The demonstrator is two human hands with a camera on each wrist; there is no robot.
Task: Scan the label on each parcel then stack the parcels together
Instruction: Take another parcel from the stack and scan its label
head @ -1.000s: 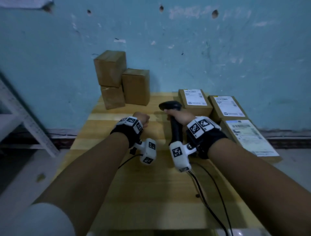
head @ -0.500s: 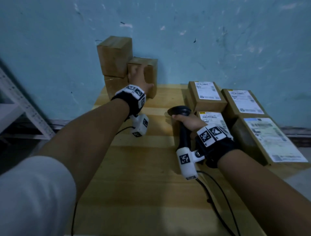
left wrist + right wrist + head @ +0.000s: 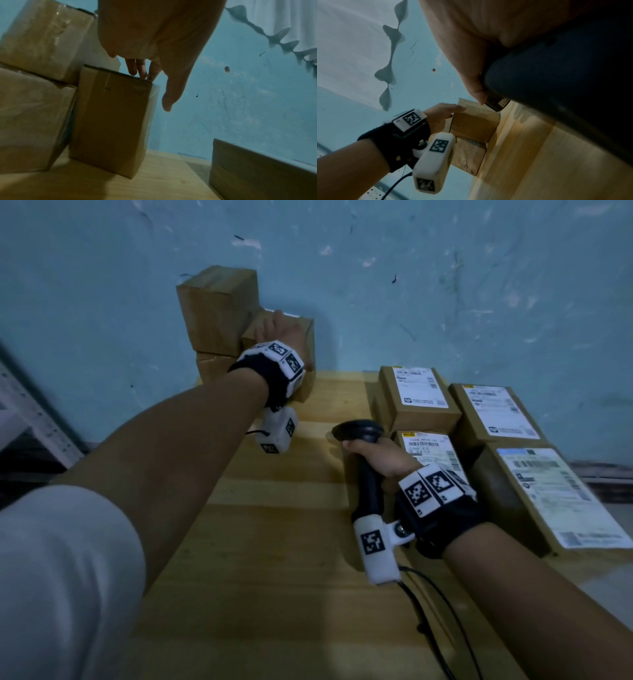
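I'm seeing left hand (image 3: 154, 44) fingers draping over upright parcel (image 3: 109, 121), loose; right hand (image 3: 383, 457) gripping scanner (image 3: 363, 440). Tipping it risks toppling neighbouring stacked boxes (image 3: 215, 309).

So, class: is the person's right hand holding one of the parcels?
No, the right hand grips the black scanner, not a parcel.

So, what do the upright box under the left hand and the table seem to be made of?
The upright box looks like matte brown cardboard, with a glossy strip, probably clear tape, along one side. The table looks like pale wood in joined planks with visible grain and a smooth finish; perhaps laminate instead.
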